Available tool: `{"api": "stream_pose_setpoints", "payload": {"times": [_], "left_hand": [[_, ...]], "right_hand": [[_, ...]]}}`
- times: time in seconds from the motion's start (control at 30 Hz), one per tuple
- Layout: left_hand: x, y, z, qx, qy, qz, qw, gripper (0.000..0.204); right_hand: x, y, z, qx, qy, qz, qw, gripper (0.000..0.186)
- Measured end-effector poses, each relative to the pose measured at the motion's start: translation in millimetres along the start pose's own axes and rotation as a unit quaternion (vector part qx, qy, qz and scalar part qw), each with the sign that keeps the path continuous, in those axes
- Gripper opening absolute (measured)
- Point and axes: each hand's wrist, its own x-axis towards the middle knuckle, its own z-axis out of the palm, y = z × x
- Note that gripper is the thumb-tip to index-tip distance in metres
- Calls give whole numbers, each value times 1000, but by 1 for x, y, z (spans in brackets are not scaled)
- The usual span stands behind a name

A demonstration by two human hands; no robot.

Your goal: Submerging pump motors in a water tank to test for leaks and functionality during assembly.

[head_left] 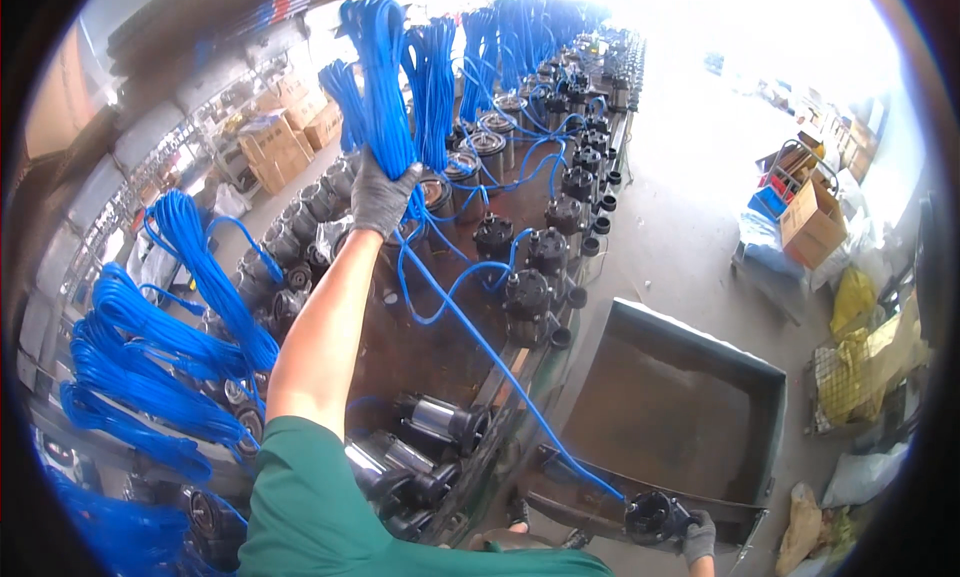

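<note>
My left hand (pixel 382 202), in a dark grey glove, grips a hanging bundle of blue cable (pixel 378 87) near its lower end, above the workbench (pixel 420 352). At lower right my gloved right hand (pixel 698 537) is closed on a black-topped pump (pixel 648 517) at the near edge of a metal trough (pixel 770 397). One blue cable (pixel 480 342) runs diagonally to that pump. Rows of upright pumps (pixel 528 297) line the bench, several joined to blue cable loops. More coiled bundles (pixel 160 347) lie to the left, and stainless cylinders (pixel 440 422) lie on their sides below my left arm.
Cardboard boxes (pixel 275 152) stand beyond the bench on the left. Across the concrete floor (pixel 680 227) on the right are a cart with cartons (pixel 805 227), yellow sacks (pixel 850 307) and a wire basket (pixel 840 377). The long row of pumps and hanging cable extends into the distance.
</note>
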Motion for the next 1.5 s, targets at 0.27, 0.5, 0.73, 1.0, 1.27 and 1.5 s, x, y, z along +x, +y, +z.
{"api": "stream_pose_setpoints", "payload": {"times": [0.27,0.5,0.73,1.0,1.27,1.5], "left_hand": [[-107,43,34,-355,-86,-217,905,44],[-219,45,60,-298,-78,-393,867,47],[-251,34,74,-304,-184,-615,704,19],[-244,-10,119,-53,-187,-430,882,76],[-141,-6,52,-38,84,-1,996,19],[2,-69,9,104,30,-213,971,118]], "right_hand": [[-12,-79,4,48,12,221,974,42],[-11,-76,2,43,1,209,977,42],[-10,-76,2,70,6,250,966,43],[-12,-99,3,53,-13,231,971,44],[-13,-102,10,46,11,189,981,41],[-9,-61,3,53,14,197,979,41]]}}
